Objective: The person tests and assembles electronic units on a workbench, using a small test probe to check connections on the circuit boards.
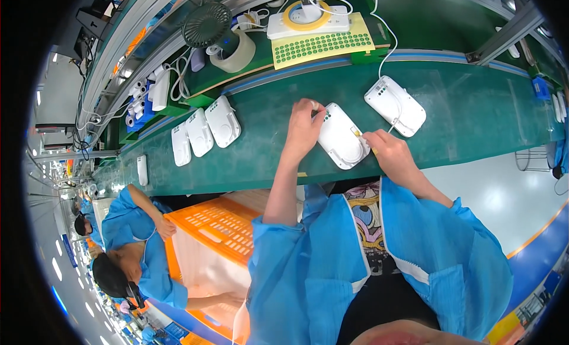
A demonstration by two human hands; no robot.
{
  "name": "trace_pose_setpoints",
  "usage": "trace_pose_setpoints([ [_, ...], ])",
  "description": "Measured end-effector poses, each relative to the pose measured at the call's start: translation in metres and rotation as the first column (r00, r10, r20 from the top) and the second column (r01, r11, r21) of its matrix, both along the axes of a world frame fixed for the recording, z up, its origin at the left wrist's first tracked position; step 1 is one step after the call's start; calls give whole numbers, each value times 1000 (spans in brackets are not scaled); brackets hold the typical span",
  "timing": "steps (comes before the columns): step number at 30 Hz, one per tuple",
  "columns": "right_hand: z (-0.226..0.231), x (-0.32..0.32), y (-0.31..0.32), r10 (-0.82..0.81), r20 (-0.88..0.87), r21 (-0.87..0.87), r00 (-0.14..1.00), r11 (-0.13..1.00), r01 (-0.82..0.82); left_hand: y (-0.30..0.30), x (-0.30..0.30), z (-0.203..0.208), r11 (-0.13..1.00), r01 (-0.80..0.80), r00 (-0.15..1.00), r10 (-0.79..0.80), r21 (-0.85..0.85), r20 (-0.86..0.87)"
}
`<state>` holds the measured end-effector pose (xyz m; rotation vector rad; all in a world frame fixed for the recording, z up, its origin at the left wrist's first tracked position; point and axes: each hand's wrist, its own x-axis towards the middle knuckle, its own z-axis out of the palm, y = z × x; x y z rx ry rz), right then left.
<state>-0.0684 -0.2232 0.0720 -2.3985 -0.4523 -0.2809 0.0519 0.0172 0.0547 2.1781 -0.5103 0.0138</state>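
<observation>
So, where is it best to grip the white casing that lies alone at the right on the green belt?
Probably by its two long edges, coming from above: the white casing lies flat and free on the green belt. Avoid the end where the thin white cable joins.

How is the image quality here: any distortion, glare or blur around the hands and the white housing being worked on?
Head view: strong fisheye bending, so the green conveyor belt curves and the corners go black. Even overhead light, soft sheen on the belt, no harsh shadows. The left hand, right hand and white housing look sharp; the rim blurs.
</observation>
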Motion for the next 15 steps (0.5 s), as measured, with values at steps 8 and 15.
trace_pose_setpoints([
  [8,7,-4,0,36,-64,21,997,999,-35,-14,-5,10,992,-109,993,105,-70,-54],
  [15,0,-3,-5,132,-77,-12,988,991,-134,-8,38,47,973,-130,877,204,-192,436],
])
